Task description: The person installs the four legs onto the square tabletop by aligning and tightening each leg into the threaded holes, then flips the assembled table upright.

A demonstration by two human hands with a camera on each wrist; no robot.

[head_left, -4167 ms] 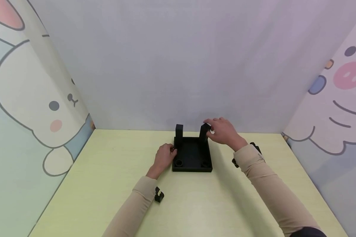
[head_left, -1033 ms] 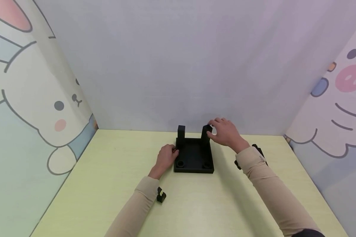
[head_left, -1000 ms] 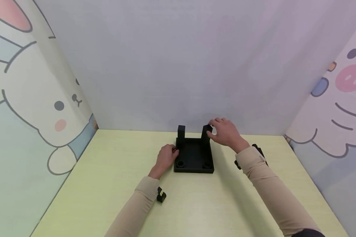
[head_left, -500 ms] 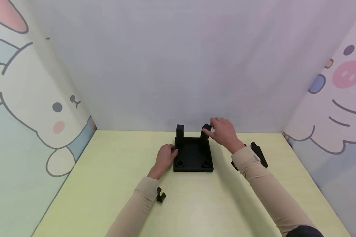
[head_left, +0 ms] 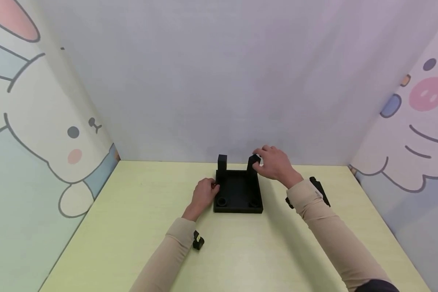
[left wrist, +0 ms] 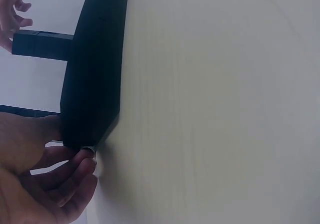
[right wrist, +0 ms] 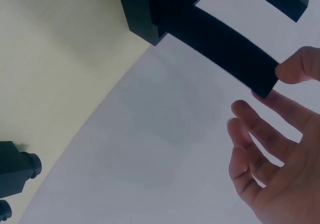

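In the head view a black tray-like base (head_left: pixel 239 190) lies flat near the back of the table. It has round sockets in its two front corners, and two black posts stand upright at its back corners. My left hand (head_left: pixel 203 193) grips the left edge, fingers curled at its side in the left wrist view. With thumb and index finger, my right hand (head_left: pixel 273 163) pinches the top of the right post (right wrist: pixel 225 46), its other fingers loosely bent beside it. The left post (head_left: pixel 222 166) stands untouched.
Right of the base, partly behind the right sleeve, lie black parts (head_left: pixel 319 190); the right wrist view shows round pegs on the ends of such parts (right wrist: pixel 17 169). A small black piece (head_left: pixel 198 240) sits beside the left cuff. A pale wall rises behind the table (head_left: pixel 131 227).
Half a second ago the right thumb lay across the post's top; now thumb and index finger pinch it again. The left hand and base stay in place; the view shifts slightly.
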